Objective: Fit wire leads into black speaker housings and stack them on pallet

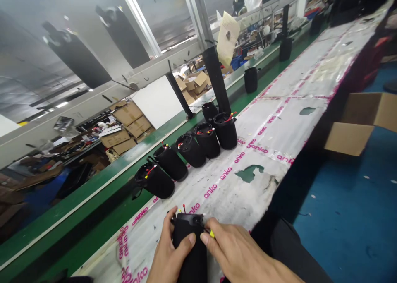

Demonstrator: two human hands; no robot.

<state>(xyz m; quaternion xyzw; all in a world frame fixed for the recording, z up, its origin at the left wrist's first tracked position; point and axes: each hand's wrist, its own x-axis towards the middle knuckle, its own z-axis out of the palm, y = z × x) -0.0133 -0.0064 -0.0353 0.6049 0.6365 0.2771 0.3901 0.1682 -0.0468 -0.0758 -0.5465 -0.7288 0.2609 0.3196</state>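
A black fabric-covered cylinder, like a speaker body, lies tilted on the bench in front of me. My left hand is wrapped round its left side, thumb pressed on the front. At its upper right edge, the fingers of my right hand are pinched together. A small yellow piece shows between those fingers; what it belongs to is hidden. Thin wires with red and yellow ends stick up behind the cylinder's top rim.
Several similar black cylinders with coloured wires stand in a row ahead. White "anko" sheeting, torn in places, covers the bench beside a green conveyor surface. An open cardboard box is at the right, above a blue floor.
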